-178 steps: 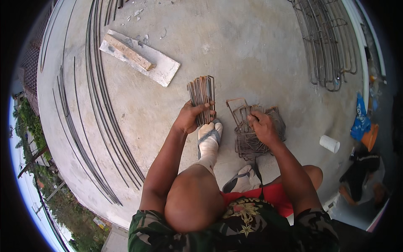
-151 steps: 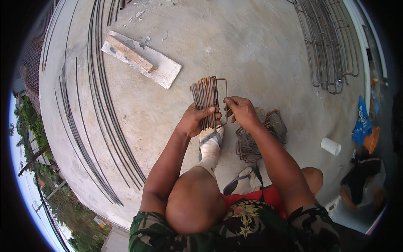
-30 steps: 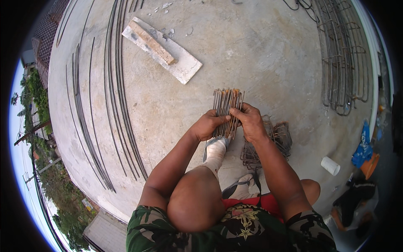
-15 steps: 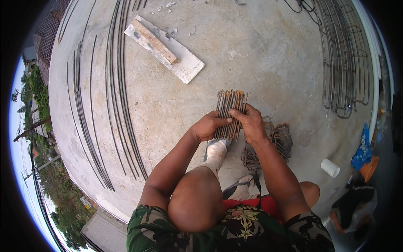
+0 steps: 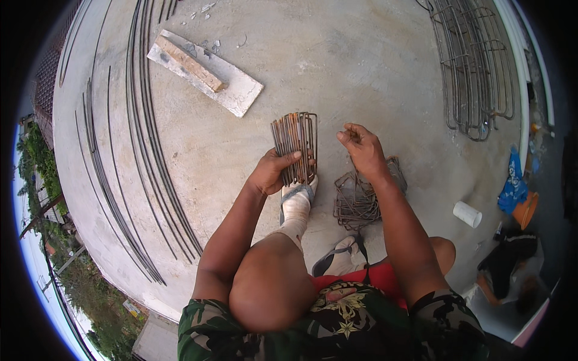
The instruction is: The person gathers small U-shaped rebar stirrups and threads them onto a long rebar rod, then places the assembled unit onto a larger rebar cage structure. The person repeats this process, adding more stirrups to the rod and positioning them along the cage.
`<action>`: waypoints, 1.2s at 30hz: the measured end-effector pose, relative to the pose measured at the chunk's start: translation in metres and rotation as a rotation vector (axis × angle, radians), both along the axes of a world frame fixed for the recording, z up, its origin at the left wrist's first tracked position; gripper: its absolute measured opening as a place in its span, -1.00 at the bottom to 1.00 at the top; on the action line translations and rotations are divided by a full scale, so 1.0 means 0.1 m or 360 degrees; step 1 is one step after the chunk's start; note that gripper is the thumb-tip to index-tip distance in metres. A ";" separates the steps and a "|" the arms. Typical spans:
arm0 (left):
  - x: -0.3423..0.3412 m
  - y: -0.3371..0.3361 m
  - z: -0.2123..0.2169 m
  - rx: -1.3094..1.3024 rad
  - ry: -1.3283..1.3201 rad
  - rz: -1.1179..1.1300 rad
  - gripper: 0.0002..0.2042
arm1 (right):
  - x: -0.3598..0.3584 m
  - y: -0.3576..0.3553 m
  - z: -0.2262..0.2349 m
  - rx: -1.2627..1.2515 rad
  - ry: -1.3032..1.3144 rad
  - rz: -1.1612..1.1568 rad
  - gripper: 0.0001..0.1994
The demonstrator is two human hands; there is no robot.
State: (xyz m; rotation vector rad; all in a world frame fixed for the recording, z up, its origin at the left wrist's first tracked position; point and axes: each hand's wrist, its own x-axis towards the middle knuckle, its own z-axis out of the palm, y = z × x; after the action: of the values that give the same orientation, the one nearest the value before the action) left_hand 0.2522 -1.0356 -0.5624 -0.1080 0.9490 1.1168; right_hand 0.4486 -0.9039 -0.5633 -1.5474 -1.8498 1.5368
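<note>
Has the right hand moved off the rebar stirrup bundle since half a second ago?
Yes. The right hand has let go and shifted rightward, away from the stirrup bundle held by the left hand.

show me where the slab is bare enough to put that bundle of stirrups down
Widest bare patch: the concrete slab between the board and the rebar cages. Another lies left of the stirrup bundle, before the long bars. Crowded: under the right hand, where loose stirrups pile by the feet.
</note>
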 end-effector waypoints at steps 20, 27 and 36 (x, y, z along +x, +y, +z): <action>-0.03 0.04 -0.05 -0.0061 0.0052 0.0074 -0.66 | 1.55 -0.49 -0.49 0.0242 -0.0952 0.0333 -0.79; 0.12 0.26 0.12 0.0013 0.0205 0.0081 -0.71 | 1.73 -0.60 0.28 0.0082 -0.0716 0.0500 -0.70; 0.13 0.12 -0.10 -0.0046 0.0214 0.0001 -0.76 | 2.57 0.09 -0.58 -0.0204 -0.1038 -0.0122 -0.48</action>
State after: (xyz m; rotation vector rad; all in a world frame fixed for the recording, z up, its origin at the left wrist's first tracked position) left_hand 0.2657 -1.0236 -0.5726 -0.0570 1.0852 1.1214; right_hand 0.7053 -0.8948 -0.6214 -2.3592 -1.9830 1.2173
